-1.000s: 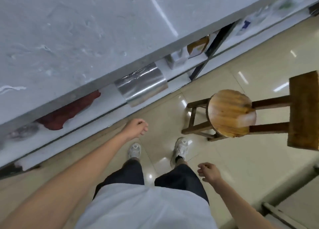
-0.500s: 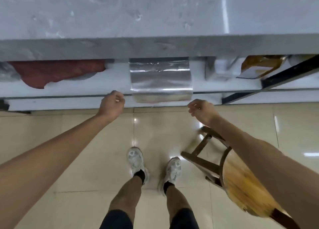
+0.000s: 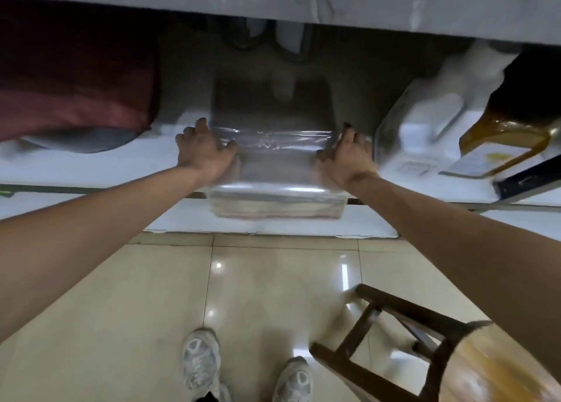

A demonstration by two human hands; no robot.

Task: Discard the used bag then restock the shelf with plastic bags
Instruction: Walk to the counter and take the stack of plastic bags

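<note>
Head view, looking down under a grey stone counter. A glossy, clear-wrapped stack of plastic bags (image 3: 274, 171) lies on the white lower shelf (image 3: 91, 165), its near edge overhanging the shelf lip. The left hand (image 3: 204, 153) rests on the stack's left end with its fingers spread and its thumb over the top film; the right hand (image 3: 346, 156) mirrors it at the right end. Both appear to clasp the pack, though blur hides how firmly. Judged from the sheen and wrinkles, the wrapping is slick and the pack soft, likely to sag at its middle; support from both ends, low under the edges, seems advisable. A dark red bundle (image 3: 73, 98), a white jug (image 3: 431, 125), an amber bottle (image 3: 498, 146) and a wooden stool (image 3: 425, 356) surround it.
</note>
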